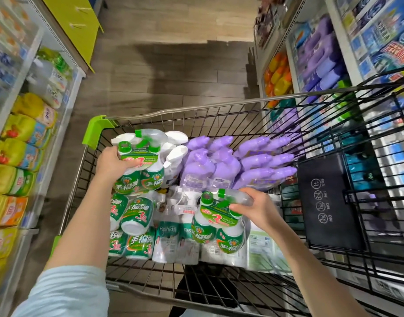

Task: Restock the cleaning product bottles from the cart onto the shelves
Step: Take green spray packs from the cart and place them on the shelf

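The left hand [114, 162] is curled round a green spray-bottle pack [139, 172] at the far left of the cart [196, 109]. The right hand [258, 209] grips the top of a second green pack [219, 229], nearer and further right. Below them lie more green packs [132, 227] and clear bottles [171, 243], purple bottles [219, 161] crowd the far right, and the left shelf [4, 124] and right shelf [292, 72] stand close on either side.

The wire cart [164, 112] is full of bottles. One green pack [139, 170] is raised at its far left, a second pack [217, 227] nearer, at the right. Purple bottles [219, 161] lie tilted behind.
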